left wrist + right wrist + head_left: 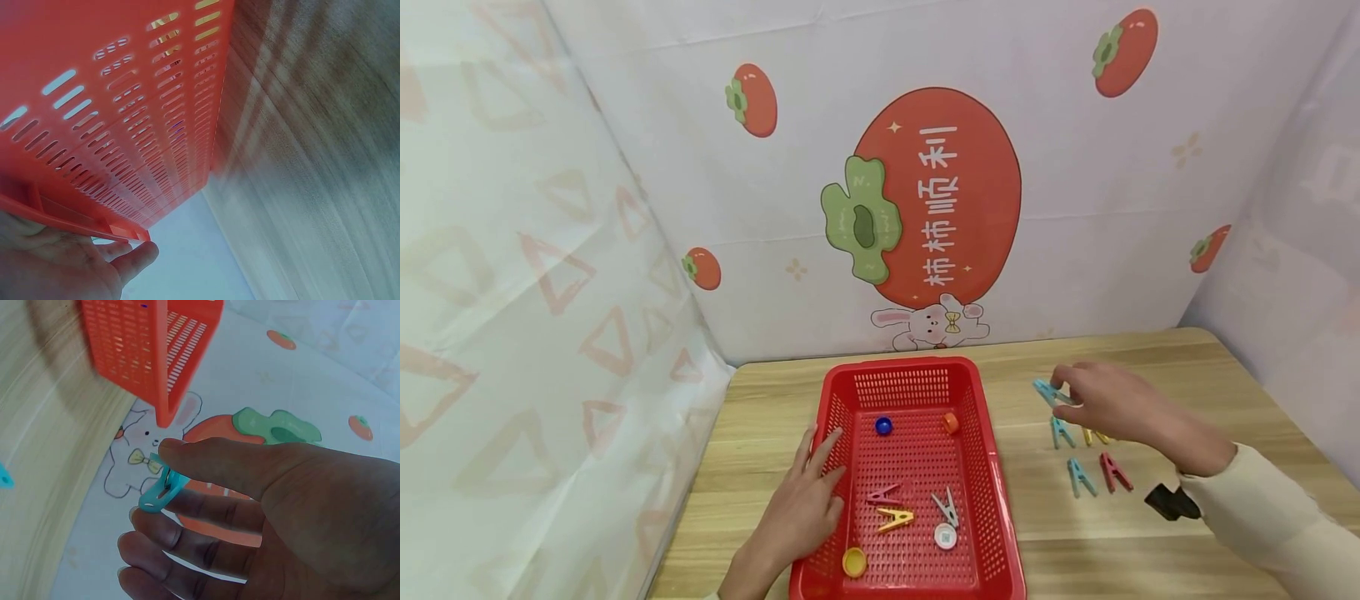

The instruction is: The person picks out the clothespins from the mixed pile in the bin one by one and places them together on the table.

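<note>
My right hand (1112, 404) pinches a light-blue clothespin (161, 495) between thumb and forefinger above the table, right of the red basket (992, 454). The other fingers of that hand are loosely bent. My left hand (801, 504) rests on the basket's left rim with its fingers spread and fairly straight. Inside the basket lie a pink clothespin (883, 495), a yellow clothespin (897, 518), a grey clothespin (947, 508), and blue (883, 426), orange (951, 423), yellow (854, 562) and white (945, 537) bottle caps.
On the wooden table (1060, 550) below my right hand lie two light-blue clothespins (1081, 477), a red clothespin (1115, 472) and a partly hidden yellow clothespin (1097, 436). A printed cloth (1060, 208) hangs behind the table.
</note>
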Demonstrator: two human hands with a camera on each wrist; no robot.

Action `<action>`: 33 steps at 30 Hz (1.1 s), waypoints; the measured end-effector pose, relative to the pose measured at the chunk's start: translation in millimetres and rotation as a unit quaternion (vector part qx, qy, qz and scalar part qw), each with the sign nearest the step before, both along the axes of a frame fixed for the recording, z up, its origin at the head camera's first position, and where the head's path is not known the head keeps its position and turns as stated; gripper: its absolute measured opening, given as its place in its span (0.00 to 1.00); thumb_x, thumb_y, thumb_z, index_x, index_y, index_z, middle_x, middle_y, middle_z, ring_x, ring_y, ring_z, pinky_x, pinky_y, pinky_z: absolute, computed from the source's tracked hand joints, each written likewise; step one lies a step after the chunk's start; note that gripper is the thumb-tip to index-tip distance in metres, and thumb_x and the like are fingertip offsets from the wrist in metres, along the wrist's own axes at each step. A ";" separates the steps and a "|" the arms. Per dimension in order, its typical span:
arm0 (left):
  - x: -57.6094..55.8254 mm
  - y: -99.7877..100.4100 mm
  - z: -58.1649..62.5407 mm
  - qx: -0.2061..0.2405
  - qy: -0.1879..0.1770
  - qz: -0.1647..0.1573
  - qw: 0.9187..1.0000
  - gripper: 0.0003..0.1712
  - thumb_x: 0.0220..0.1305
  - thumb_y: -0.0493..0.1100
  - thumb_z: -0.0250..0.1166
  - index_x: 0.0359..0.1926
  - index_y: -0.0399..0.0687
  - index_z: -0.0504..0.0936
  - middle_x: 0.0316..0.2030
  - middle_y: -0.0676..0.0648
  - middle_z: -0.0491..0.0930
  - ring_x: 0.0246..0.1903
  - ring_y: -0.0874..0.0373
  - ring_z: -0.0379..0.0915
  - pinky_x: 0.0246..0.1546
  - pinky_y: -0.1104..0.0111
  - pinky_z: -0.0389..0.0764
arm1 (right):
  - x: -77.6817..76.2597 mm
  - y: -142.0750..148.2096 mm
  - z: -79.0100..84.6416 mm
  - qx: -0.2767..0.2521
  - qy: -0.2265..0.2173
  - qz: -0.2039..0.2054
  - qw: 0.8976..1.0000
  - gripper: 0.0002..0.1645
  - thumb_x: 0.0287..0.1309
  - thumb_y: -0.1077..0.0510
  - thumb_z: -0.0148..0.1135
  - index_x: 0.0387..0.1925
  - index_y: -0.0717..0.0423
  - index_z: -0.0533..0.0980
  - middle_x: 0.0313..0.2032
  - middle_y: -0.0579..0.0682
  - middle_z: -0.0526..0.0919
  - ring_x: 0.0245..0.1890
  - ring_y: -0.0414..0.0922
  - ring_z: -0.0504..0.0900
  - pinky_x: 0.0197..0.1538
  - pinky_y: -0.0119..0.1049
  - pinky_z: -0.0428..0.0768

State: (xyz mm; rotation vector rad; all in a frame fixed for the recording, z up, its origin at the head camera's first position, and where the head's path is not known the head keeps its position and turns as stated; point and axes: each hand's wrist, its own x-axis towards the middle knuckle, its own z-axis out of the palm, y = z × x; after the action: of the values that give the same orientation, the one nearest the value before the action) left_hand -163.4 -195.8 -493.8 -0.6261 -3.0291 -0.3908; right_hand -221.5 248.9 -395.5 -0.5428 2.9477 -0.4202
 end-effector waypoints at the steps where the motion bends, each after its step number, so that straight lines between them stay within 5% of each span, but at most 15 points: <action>1: -0.1 -0.1 -0.2 0.000 0.000 0.001 1.000 0.20 0.68 0.38 0.69 0.57 0.31 0.89 0.83 0.39 0.61 0.87 0.33 0.39 0.84 0.42 0.60 | 0.6 2.9 -0.6 -0.003 -0.004 -0.005 1.000 0.20 0.63 0.54 0.77 0.49 0.62 0.82 0.34 0.49 0.83 0.31 0.43 0.79 0.33 0.41 0.83; 33: -2.1 0.5 0.7 0.004 -0.005 0.002 1.000 0.20 0.67 0.37 0.69 0.57 0.31 0.89 0.84 0.38 0.60 0.87 0.34 0.37 0.84 0.41 0.61 | 23.3 79.7 -49.1 -0.029 -0.041 -0.077 0.996 0.20 0.67 0.53 0.72 0.47 0.67 0.80 0.30 0.47 0.82 0.27 0.43 0.74 0.30 0.38 0.74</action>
State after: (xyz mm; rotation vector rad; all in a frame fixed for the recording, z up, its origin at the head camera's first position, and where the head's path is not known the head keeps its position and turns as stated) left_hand -165.4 -195.3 -493.1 -0.6202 -3.0367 -0.4064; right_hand -198.2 328.6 -444.6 -0.2982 2.9154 -0.5318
